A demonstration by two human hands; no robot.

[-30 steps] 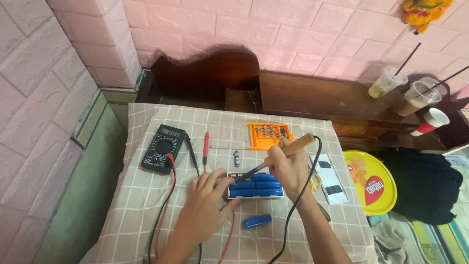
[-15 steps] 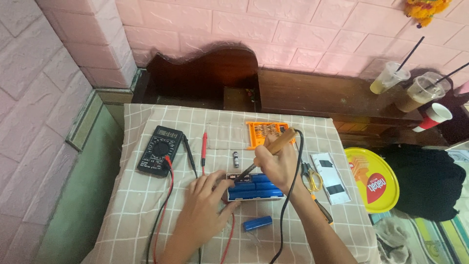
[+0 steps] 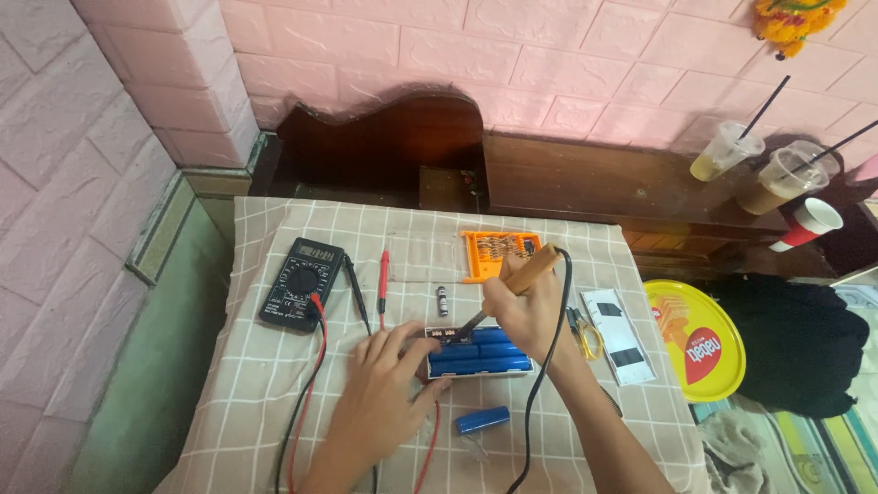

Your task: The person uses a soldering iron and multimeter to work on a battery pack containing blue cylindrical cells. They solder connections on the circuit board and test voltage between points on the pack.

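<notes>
A loose blue battery (image 3: 482, 420) is lying nearest the camera on the checked tablecloth (image 3: 256, 384). Just beyond it, the left hand (image 3: 389, 389) is resting with fingers spread and pressing flat against the left end of a battery pack (image 3: 477, 350) at the table's middle, gripping nothing. The right hand (image 3: 528, 306) is closing its fingers around the wooden handle of a soldering iron (image 3: 521, 279), its tip touching the pack's top edge. Farther left, a black multimeter (image 3: 301, 283) is sitting with its red probe (image 3: 383, 278) alongside, and an orange tray (image 3: 498, 253) is lying behind.
</notes>
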